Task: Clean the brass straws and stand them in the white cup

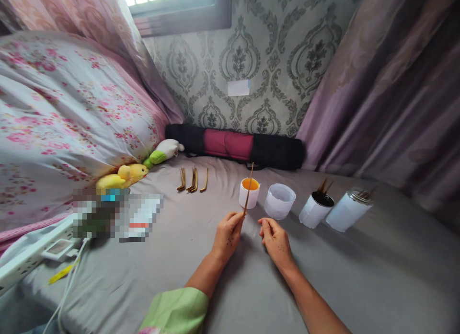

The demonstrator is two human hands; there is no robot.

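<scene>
My left hand [227, 232] pinches the lower end of a thin brown stick [248, 188], which stands almost upright in front of a small white cup of orange liquid [249, 192]. My right hand [275, 238] rests close beside it with fingers curled; whether anything lies in them I cannot tell. To the right stand an empty translucent white cup [279, 200], a white cup of dark liquid with sticks in it [316, 208], and a white jar with sticks [348, 210]. Several bent brown sticks [192, 180] lie on the grey sheet [201, 257].
A floral duvet [64, 123] is heaped at the left with yellow [122, 177] and green plush toys [163, 152]. A black and red roll [237, 144] lies against the patterned wall. Purple curtains hang at right. A white power strip [32, 257] and cables sit at lower left.
</scene>
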